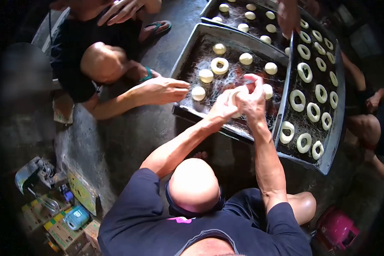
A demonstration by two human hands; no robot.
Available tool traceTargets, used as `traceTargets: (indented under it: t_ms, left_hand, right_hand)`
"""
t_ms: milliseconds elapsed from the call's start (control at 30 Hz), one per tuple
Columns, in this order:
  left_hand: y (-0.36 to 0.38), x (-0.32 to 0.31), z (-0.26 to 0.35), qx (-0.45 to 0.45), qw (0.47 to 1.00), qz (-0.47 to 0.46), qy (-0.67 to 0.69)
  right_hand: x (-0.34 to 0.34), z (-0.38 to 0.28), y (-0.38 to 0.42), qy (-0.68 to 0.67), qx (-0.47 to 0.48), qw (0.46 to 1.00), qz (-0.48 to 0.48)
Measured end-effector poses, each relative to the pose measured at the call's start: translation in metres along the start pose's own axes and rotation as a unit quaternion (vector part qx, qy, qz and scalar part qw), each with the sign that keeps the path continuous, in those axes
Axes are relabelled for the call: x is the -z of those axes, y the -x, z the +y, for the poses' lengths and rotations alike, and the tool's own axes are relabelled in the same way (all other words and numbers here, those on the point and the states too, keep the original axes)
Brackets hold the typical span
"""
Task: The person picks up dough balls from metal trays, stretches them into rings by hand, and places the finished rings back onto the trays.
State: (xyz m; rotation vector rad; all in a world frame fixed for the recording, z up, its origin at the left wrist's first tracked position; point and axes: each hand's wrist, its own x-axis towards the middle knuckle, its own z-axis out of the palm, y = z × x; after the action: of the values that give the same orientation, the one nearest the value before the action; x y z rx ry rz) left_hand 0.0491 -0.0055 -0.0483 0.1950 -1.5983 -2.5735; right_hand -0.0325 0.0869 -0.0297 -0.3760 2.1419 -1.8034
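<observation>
We looked down past our knee at the middle of the frame. Our left hand (223,106) and right hand (254,100) met above the near tray (187,59), both closed around one pale piece of dough (236,96), fingers pinched into it. The dough sat between the two hands, over the right part of that tray, just beside a dough ball (267,91).

On the same tray lay several more round balls and one finished ring (219,65), all on a dark, flour-dusted surface. To the right, a second tray (333,145) overlapped the first one's edge and carried rows of dough rings (297,100).

A co-worker's hand (162,90) reached in from the left, fingertips touching the near tray's left rim beside a ball (198,93). That person crouched on the floor (128,136) at upper left. Another person's hand (289,17) hung over the far tray (243,8) at the top. Boxes (64,226) sat at lower left.
</observation>
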Motion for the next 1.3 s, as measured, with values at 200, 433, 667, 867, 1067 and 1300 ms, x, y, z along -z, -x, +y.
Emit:
traceTargets:
  t_ms: [200,433,667,867,1067,1300]
  left_hand:
    - [-0.006,0.019,0.040,-0.096,0.971,0.087,0.203]
    - [0.012,0.015,0.061,-0.014,0.995,0.031,0.094]
    - [0.009,0.024,0.041,0.072,0.994,-0.080,-0.026]
    - [0.017,0.025,0.029,0.135,0.986,-0.102,0.010]
    - [-0.006,0.054,0.035,0.086,0.994,0.043,0.050]
    - [-0.081,0.045,-0.005,0.148,0.982,0.113,0.012]
  right_hand:
    - [0.000,0.015,0.027,0.148,0.114,0.977,-0.101]
    - [0.017,-0.008,0.044,-0.314,-0.120,0.930,-0.147]
    - [0.025,-0.001,0.037,-0.362,-0.089,0.920,-0.124]
    - [0.063,-0.026,0.012,-0.281,-0.127,0.937,-0.162]
    - [0.078,-0.005,0.002,-0.074,-0.162,0.956,-0.231]
    - [0.041,0.029,-0.075,-0.082,-0.192,0.976,-0.061]
